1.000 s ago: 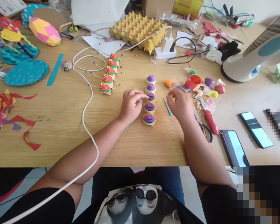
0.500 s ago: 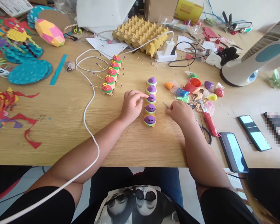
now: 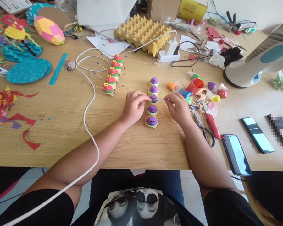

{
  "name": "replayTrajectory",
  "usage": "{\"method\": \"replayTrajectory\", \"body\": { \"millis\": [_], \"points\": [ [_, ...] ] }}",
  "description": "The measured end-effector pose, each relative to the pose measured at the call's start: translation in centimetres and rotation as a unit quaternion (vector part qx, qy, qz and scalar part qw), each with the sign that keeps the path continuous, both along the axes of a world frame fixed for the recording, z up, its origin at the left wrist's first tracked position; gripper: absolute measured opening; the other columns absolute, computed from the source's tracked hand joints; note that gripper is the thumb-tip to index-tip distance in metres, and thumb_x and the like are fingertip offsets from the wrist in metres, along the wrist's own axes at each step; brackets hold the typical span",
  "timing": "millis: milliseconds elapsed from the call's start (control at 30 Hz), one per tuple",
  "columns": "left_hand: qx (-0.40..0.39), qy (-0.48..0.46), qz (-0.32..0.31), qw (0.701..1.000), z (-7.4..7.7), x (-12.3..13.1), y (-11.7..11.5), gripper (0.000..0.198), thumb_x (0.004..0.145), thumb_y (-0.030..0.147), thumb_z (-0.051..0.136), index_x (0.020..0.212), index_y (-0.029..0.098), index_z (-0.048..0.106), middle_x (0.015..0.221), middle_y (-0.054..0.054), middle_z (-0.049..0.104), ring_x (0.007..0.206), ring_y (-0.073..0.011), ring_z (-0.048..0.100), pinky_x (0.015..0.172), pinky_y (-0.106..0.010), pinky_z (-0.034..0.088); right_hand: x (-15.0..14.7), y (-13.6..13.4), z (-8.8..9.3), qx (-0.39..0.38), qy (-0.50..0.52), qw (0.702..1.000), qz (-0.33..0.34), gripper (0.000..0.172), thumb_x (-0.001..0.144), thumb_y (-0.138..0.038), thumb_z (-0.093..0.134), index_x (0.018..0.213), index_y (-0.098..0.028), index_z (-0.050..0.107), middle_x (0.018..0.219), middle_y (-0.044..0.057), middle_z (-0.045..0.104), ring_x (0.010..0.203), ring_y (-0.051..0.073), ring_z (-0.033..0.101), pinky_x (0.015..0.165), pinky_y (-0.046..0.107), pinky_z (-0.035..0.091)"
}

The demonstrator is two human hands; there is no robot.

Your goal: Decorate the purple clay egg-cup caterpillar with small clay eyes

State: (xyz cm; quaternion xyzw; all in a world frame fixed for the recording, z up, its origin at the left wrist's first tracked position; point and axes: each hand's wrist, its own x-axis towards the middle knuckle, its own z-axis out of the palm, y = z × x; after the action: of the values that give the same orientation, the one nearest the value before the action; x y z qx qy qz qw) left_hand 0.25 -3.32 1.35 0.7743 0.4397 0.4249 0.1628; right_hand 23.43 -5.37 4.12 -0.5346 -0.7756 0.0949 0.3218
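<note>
A row of several purple clay mounds runs away from me on an egg-carton strip; the nearer ones have small dark faces. My left hand reaches the middle mound from the left, its index fingertip touching it and its fingers partly apart, holding nothing visible. From the right, my right hand pinches a thin blue stick, whose tip meets the face of that same mound. Left of them stands a row of red and green clay mounds with pins lying around it.
Clay packets, a red cup, scissors and a red-handled knife lie on the right, near phones and a white appliance. A white cable crosses my left forearm. A yellow egg tray stands behind.
My right hand has moved left and slightly away from me, bringing the stick's tip onto the middle mound. My left hand has barely shifted.
</note>
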Motion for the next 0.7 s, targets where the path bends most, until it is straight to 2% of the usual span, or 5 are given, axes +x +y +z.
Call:
{"method": "replayTrajectory", "body": {
  "millis": [267, 700],
  "points": [
    [0.018, 0.027, -0.009, 0.999, -0.2, 0.0, -0.1, 0.035, 0.093, 0.004, 0.055, 0.104, 0.030, 0.077, 0.112, -0.004, 0.066, 0.115, -0.0230, 0.057, 0.108, -0.044, 0.045, 1.2, -0.2, 1.0, 0.014, -0.057, 0.998, 0.008, 0.019, 0.098, -0.022, 0.051, 0.096, -0.022, 0.070, 0.095, 0.011, 0.067, 0.095, 0.030, 0.061, 0.084, 0.043, 0.046],
    [0.006, 0.058, -0.026, 0.998, -0.2, -0.1, 0.0, 0.035, 0.093, 0.007, 0.054, 0.108, 0.030, 0.076, 0.117, -0.004, 0.064, 0.119, -0.0241, 0.053, 0.111, -0.046, 0.041, 1.1, 0.1, 0.2, -0.001, -0.070, 0.997, -0.012, 0.019, 0.098, -0.026, 0.052, 0.099, -0.024, 0.072, 0.097, 0.010, 0.068, 0.098, 0.030, 0.061, 0.086, 0.043, 0.045]
  ]
}}
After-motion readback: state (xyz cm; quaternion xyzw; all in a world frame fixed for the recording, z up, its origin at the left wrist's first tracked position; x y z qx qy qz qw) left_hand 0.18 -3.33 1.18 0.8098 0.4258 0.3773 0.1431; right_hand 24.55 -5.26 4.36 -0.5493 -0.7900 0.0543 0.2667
